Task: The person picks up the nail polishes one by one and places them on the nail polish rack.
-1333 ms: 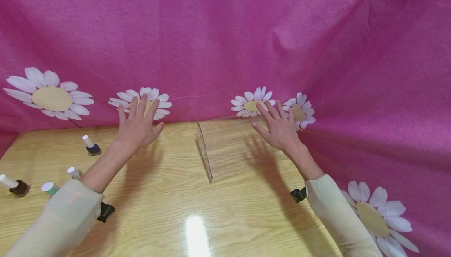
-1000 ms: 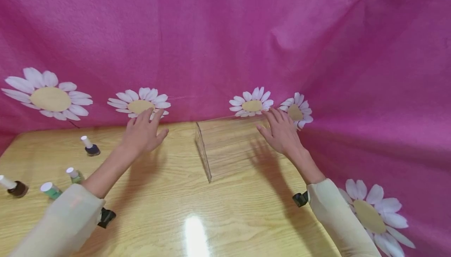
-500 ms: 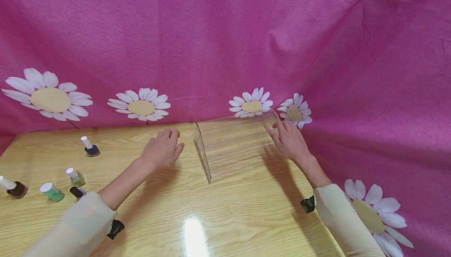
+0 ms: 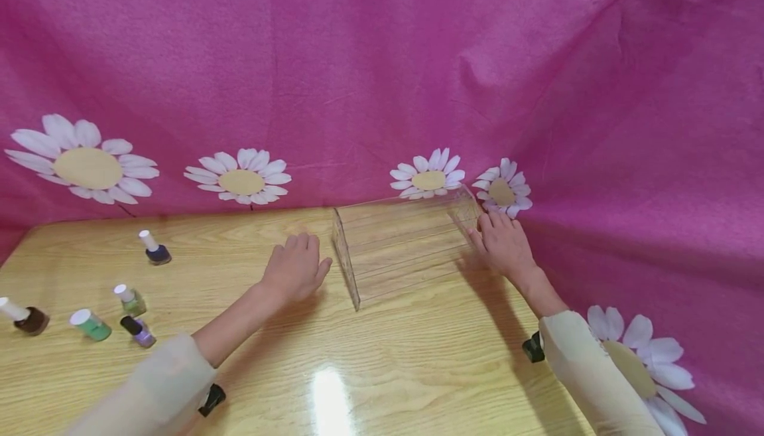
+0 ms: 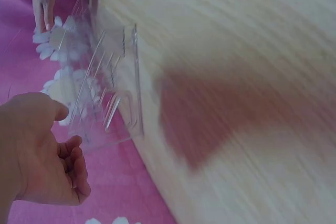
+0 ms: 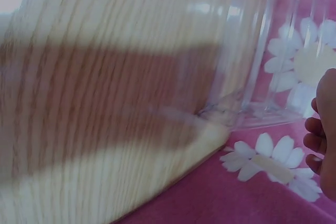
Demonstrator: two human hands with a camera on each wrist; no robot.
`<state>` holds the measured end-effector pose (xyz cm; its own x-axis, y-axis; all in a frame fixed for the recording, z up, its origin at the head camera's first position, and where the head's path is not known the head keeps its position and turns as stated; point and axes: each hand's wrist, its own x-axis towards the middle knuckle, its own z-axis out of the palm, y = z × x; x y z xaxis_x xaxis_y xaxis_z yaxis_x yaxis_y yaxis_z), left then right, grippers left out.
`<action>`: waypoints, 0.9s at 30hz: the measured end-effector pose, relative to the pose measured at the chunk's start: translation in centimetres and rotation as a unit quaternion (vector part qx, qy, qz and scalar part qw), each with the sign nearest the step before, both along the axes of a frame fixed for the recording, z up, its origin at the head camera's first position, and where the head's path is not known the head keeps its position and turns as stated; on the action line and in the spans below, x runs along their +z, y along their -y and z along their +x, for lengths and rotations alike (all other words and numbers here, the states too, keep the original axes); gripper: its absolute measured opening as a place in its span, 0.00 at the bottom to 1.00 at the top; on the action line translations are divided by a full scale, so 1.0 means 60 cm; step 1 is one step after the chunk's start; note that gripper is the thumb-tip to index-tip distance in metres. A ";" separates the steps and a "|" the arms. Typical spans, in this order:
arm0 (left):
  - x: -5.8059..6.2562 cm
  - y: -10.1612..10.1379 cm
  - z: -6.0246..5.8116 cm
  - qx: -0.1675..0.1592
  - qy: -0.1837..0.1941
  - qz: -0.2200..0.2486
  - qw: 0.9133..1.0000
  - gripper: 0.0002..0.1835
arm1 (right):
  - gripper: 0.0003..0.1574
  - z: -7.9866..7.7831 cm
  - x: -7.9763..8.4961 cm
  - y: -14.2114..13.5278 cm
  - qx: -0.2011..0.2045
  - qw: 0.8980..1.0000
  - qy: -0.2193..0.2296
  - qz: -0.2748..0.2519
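bottles (image 4: 91,325) sit far left on the table (image 4: 418,369); the left hand (image 4: 295,267), fingers loosely curled around nothing, is just beside the clear stand (image 4: 402,247) at the back; by its right end, the right hand (image 4: 504,243) has loosely bent fingers, contact unclear. best grip both ends evenly, lightly: it could skid.

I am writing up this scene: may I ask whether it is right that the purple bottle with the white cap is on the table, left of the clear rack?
Not quite: the head view shows that the purple bottle has a black cap. It is indeed on the table, left of the clear rack.
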<state>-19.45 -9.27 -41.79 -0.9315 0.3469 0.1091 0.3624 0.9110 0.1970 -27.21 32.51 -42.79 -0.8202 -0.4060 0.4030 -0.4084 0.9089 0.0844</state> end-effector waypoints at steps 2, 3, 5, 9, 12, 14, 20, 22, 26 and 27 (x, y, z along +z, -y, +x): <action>-0.006 -0.006 0.002 -0.001 0.008 -0.006 1.000 0.22 | 0.19 -0.002 -0.003 -0.006 -0.004 1.000 -0.004 0.015; -0.009 -0.009 0.003 -0.002 0.011 -0.008 1.000 0.22 | 0.19 -0.004 -0.005 -0.008 -0.003 1.000 -0.009 0.021; -0.014 -0.015 0.005 -0.002 0.018 -0.006 1.000 0.22 | 0.20 -0.007 -0.009 -0.013 0.000 0.999 -0.025 0.030; -0.027 -0.025 0.009 -0.002 0.021 -0.015 1.000 0.23 | 0.21 -0.015 -0.016 -0.023 0.005 0.998 -0.047 0.041; -0.035 -0.033 0.012 -0.008 0.023 -0.022 0.999 0.25 | 0.22 -0.019 -0.021 -0.033 0.001 0.997 -0.056 0.048; -0.041 -0.038 0.013 -0.013 0.027 -0.019 0.999 0.26 | 0.23 -0.019 -0.026 -0.041 0.000 0.996 -0.070 0.052; -0.053 -0.055 0.015 -0.015 0.033 -0.017 0.999 0.26 | 0.24 -0.017 -0.041 -0.057 0.021 0.992 -0.112 0.063; -0.055 -0.060 0.016 -0.015 0.033 -0.022 0.999 0.26 | 0.24 -0.015 -0.045 -0.059 0.018 0.992 -0.107 0.069; -0.060 -0.069 0.020 -0.014 0.026 -0.028 0.999 0.27 | 0.22 -0.011 -0.053 -0.063 0.001 0.993 -0.082 0.081; -0.062 -0.071 0.021 -0.011 0.025 -0.025 0.999 0.27 | 0.22 -0.010 -0.056 -0.064 -0.002 0.994 -0.075 0.085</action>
<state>-18.18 -5.02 -45.48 -0.9274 0.3715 0.0440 0.3734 0.9120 0.1699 -27.81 36.33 -46.15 -0.7577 -0.4758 0.4466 -0.3765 0.8777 0.2963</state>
